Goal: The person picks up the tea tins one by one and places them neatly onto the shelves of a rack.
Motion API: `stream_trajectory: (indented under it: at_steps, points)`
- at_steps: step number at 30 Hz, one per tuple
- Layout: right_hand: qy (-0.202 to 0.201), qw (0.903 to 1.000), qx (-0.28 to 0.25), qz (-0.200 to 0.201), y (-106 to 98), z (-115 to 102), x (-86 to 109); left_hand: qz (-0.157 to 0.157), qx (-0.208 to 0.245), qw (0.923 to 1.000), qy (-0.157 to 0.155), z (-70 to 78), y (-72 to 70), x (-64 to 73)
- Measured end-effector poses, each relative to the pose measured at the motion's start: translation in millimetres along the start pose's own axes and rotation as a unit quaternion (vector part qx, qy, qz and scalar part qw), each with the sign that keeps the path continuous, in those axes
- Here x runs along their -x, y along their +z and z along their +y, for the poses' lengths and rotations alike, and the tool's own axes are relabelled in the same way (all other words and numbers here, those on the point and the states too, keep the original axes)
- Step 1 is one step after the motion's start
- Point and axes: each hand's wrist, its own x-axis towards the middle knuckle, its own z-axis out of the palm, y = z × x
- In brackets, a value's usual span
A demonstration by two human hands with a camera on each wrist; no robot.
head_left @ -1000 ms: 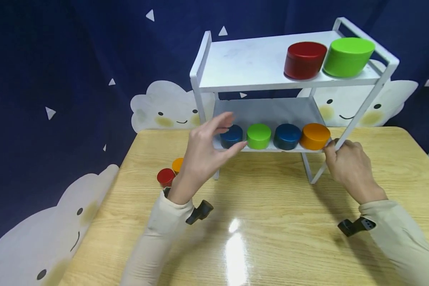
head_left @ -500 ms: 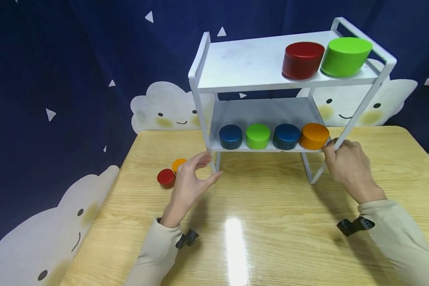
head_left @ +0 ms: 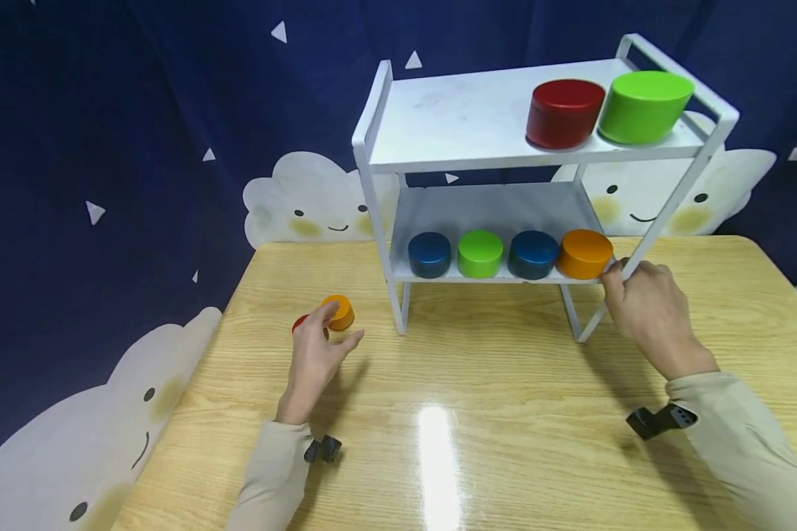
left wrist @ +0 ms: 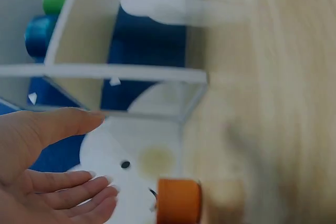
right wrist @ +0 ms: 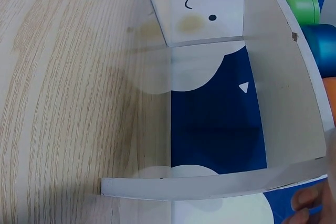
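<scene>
My left hand (head_left: 314, 358) hovers over the left part of the table, thumb and fingers parted with nothing between them. Just beyond its fingers stands a small round orange tin (head_left: 343, 317); a red tin (head_left: 298, 322) beside that is mostly hidden behind the hand. The left wrist view has the orange tin (left wrist: 177, 201) at the bottom, apart from the fingertips. On the right, my right hand (head_left: 654, 317) grips the white two-tier rack (head_left: 454, 110) at its lower shelf's right end, by the front leg. Only some of those fingers (right wrist: 308, 198) show in the right wrist view.
On the lower shelf a blue tin (head_left: 429, 256), a green tin (head_left: 480, 255), another blue tin (head_left: 533, 256) and an orange tin (head_left: 583, 255) form a row. The top shelf bears a larger red tin (head_left: 563, 116) and a green tin (head_left: 643, 110). A dark curtain (head_left: 139, 110) hangs behind.
My left hand has moved from in front of the lower shelf's left end, down and left, to the loose tins on the table. The right hand has kept its grip on the rack.
</scene>
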Motion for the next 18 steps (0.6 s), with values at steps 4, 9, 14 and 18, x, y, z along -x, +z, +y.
stream_trajectory:
  at_steps: [4, 9, 14, 18]
  points:
    - [-0.004, 1.0, 0.001, 0.007, 1, -1, 0.2, 0.032, -0.02, 0.9992, -0.011, -20.4, -4.3, -3.8]
    - [-0.006, 1.0, 0.001, 0.006, 2, -2, -0.2, 0.034, -0.034, 0.9968, -0.064, -42.5, -10.1, -6.4]
    - [-0.008, 1.0, 0.0, 0.006, 1, -2, 0.0, 0.026, -0.033, 0.9948, -0.093, -55.1, -12.8, -6.4]
    - [-0.003, 1.0, -0.001, 0.004, 1, -2, 0.5, 0.019, -0.024, 0.9934, -0.11, -62.4, -14.0, -7.7]
